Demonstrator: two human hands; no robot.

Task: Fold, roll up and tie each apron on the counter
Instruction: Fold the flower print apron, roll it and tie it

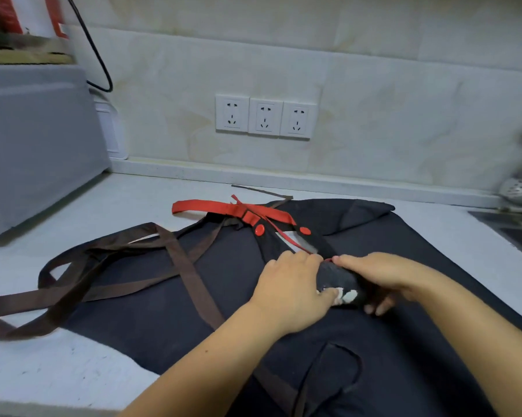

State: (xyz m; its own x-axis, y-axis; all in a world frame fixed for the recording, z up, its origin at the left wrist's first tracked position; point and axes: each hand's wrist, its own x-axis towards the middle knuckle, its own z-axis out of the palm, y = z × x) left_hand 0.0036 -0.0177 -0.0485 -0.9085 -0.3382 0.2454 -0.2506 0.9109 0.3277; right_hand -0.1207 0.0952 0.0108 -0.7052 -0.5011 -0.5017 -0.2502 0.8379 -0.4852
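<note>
Two aprons share the desk (58, 371): at the left the brown straps (178, 266) of a spread dark apron (163, 311) trail loose, and on top of it, in the middle, a second apron is wound into a tight dark roll (339, 281). The left hand (289, 293) clasps the roll's left side and the right hand (383, 278) wraps its right side, fingers curled under. Rolling looks nearly finished; next the red strap (223, 207), lying behind, would need winding round the roll and knotting.

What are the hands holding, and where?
A rolled dark apron: left hand grips its left end, right hand its right end.
</note>
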